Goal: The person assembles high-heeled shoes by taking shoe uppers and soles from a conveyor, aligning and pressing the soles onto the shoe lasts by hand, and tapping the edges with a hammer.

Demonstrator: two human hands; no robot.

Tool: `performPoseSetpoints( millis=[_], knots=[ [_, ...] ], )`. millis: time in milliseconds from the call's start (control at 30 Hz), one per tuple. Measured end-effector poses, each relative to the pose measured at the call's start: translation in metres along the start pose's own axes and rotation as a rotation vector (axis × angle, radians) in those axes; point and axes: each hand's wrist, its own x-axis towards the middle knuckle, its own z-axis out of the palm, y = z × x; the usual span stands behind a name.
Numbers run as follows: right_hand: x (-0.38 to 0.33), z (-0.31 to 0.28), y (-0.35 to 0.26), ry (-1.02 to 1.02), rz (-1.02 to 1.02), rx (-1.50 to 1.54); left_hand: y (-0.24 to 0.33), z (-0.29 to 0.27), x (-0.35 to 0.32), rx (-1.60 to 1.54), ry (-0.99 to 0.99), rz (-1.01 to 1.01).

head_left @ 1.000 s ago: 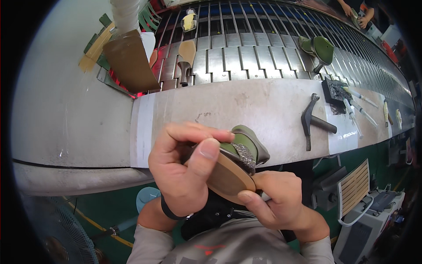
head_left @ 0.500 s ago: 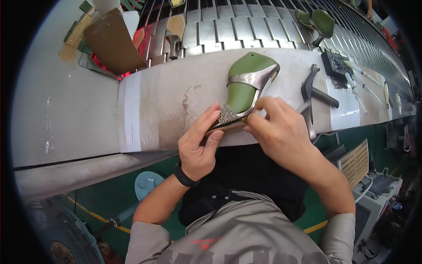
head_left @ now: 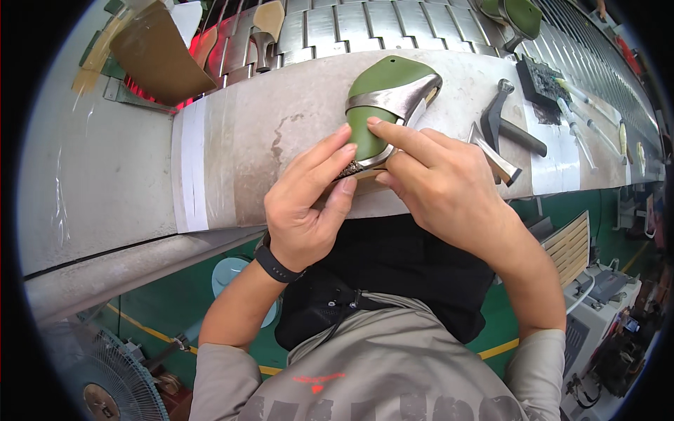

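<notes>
A sandal upper of shiny pewter-coloured strips [head_left: 393, 100] sits on a green shoe last [head_left: 382, 76], toe pointing away from me over the bench. My left hand [head_left: 307, 193] grips its heel end, fingers on the upper side and thumb below. A glittery patch at the heel shows between the fingertips. From the right, my right hand [head_left: 439, 172] closes on the sandal's edge, its index fingertip pressed on the green last. A metal tool with two prongs [head_left: 500, 160] juts out beside the right hand; whether that hand holds it, I cannot tell.
A hammer [head_left: 500, 116] lies right of my hands, near a black block [head_left: 539, 81] and several syringe-like tubes [head_left: 583, 126]. Behind the bench [head_left: 246, 154] runs a slatted metal conveyor [head_left: 365, 24] carrying other lasts [head_left: 523, 19]. A fan [head_left: 105, 379] stands at lower left.
The view has shifted, so the bench appears higher. My right index finger has stretched out onto the green last. Left fingers now cover more of the glittery heel patch; the pronged tool shows more.
</notes>
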Motion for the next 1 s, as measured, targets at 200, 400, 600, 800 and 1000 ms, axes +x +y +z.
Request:
performPoseSetpoints(
  millis=[200,400,600,800,1000],
  knots=[
    [0.0,-0.003,0.023,-0.039,-0.038,-0.061,-0.01,-0.004,0.018,0.214,-0.142,0.253],
    [0.003,-0.002,0.027,-0.098,-0.075,0.022,-0.011,0.002,0.021,0.252,-0.077,0.279],
    [0.005,-0.001,0.024,-0.107,-0.066,-0.043,0.003,0.005,0.024,0.252,-0.067,0.172],
    [0.01,-0.006,0.024,-0.129,-0.064,-0.021,0.019,0.008,0.031,0.368,-0.116,0.104],
    [0.019,-0.007,0.026,-0.127,-0.091,-0.001,0.035,0.014,0.043,0.459,-0.139,0.001]
  ],
)
